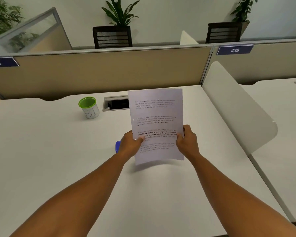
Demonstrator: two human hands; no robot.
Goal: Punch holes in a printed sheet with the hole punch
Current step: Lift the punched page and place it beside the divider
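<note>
I hold a white printed sheet [156,115] upright above the white desk [58,151], its text facing me. My left hand [130,144] pinches its left edge and my right hand [186,141] pinches its right edge, both in the lower half. A small hole [133,119] shows near the sheet's left margin. The blue hole punch [118,146] lies on the desk just behind my left hand, mostly hidden by it.
A green-rimmed cup [89,107] stands at the back left of the desk. Beside it is a cable slot [116,103], partly behind the sheet. A beige partition [101,72] closes the back, and a white divider [237,106] rises at the right.
</note>
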